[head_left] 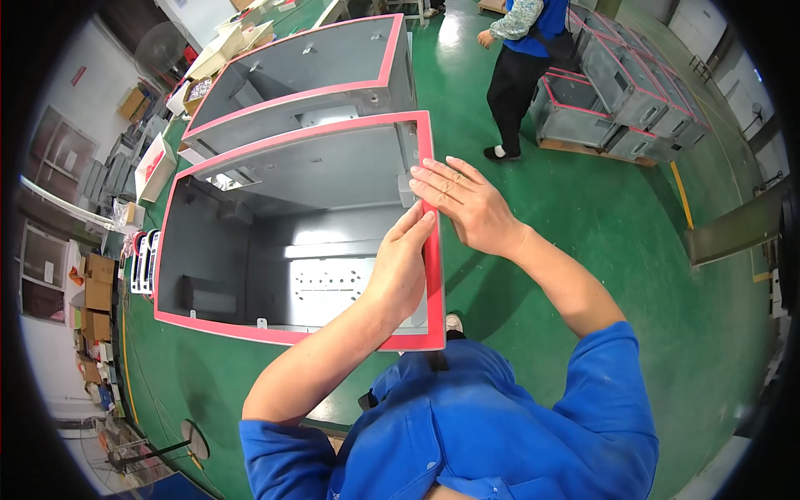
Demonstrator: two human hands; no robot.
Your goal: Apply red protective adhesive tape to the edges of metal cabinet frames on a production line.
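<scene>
Clock read about mid-view. Nearest, at the centre, our left hand: fingers partly bent, tips on the pink strip; whether they pinch it, we cannot tell. Our right hand, toward 2 o'clock: open, fingers straight, laid across the strip near its far corner, no grip seen. We place the grey box at 9 o'clock, strip running round its rim, both hands at its 3 o'clock side. Beyond it, at 11 o'clock, we log a second box, likewise pink-edged. Farther, at 1 o'clock, a co-worker stands on the green floor; at 2 o'clock, stacked boxes; at 10 o'clock, a fan.
</scene>
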